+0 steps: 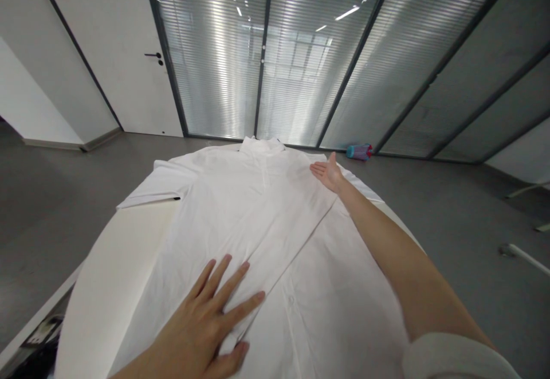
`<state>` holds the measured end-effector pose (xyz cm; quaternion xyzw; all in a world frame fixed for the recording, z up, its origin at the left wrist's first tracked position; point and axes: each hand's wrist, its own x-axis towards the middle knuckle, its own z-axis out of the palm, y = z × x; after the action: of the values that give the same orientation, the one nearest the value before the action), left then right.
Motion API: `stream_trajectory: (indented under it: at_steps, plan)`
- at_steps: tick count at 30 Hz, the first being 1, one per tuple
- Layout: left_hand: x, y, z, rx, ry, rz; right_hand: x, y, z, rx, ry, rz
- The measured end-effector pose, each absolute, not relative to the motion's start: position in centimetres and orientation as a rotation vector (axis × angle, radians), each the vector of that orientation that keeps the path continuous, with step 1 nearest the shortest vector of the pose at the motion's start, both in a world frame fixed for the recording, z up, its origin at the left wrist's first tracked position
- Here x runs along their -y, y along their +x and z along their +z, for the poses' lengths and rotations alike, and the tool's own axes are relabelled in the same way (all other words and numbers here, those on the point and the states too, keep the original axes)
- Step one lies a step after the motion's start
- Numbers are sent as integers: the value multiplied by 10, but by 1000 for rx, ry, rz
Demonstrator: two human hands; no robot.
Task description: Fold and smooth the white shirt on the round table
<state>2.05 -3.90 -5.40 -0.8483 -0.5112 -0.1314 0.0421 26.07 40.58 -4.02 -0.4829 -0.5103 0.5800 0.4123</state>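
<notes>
A white button shirt (258,213) lies spread flat on a white table (116,264), collar at the far end. My left hand (215,310) lies flat on the near part of the shirt, fingers spread, beside the folded front edge. My right hand (327,171) reaches far out and rests open, palm up, on the shirt's right shoulder area. Neither hand holds anything. One short sleeve (158,187) sticks out to the left.
A blue and pink object (359,151) lies on the grey floor by the glass wall with blinds. A white door with a black handle (154,56) is at the back left. White chair or table legs (522,256) show at right.
</notes>
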Motion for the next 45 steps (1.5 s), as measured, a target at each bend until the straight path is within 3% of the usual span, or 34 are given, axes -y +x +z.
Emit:
stream_trajectory:
  at_steps: [6, 11, 15, 20, 24, 28, 35, 45]
  plan:
    - [38, 17, -57, 1600, -2639, -468, -409, 254, -37, 1143, -1170, 1520]
    - [41, 17, -50, 1696, -2753, -461, -405, 245, -33, 984, -1305, 1143]
    - [39, -7, -29, 1864, -2810, -696, -376, 245, -48, 1402, -1166, 1144]
    - [23, -127, -30, 2262, -1644, -1656, -335, 259, -78, 2182, -885, 424]
    - [18, -232, -64, 2643, -751, -1932, -327, 259, -82, 2361, -804, 263]
    - [16, -269, -92, 2870, -692, -1966, -330, 256, -81, 2452, -801, 201]
    - [-13, -266, -100, 2835, -999, -2035, -328, 257, -82, 2474, -800, 175]
    - [-34, -258, -103, 2697, -829, -1715, -329, 258, -82, 2475, -790, 173]
